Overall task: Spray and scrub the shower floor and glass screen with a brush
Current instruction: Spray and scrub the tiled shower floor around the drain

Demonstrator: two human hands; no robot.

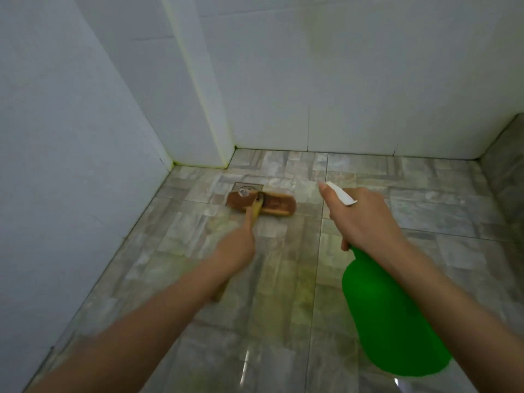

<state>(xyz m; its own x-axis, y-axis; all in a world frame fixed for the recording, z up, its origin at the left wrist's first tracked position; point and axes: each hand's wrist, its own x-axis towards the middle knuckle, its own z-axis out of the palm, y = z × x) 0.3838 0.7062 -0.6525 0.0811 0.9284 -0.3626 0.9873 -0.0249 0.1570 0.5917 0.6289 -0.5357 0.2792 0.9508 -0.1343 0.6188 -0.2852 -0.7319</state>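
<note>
White tiled walls [71, 137], smooth, matte, no writing. Left hand [236, 246]: arm extended forward, fingers wrapped around yellow handle of scrub brush [262, 207]; oblong brown head flat on shower floor [283, 279], overlapping square metal drain [249, 190]. Floor: glossy grey-beige stone-pattern tiles. Right hand [360, 217]: fingers clenched on white trigger head of green translucent plastic spray bottle [388, 316], unlabelled, index finger extended along nozzle.

A home shower stall: white tiled walls [340, 80], grey stone-look floor tiles [283, 279], a floor drain [248, 190].
</note>
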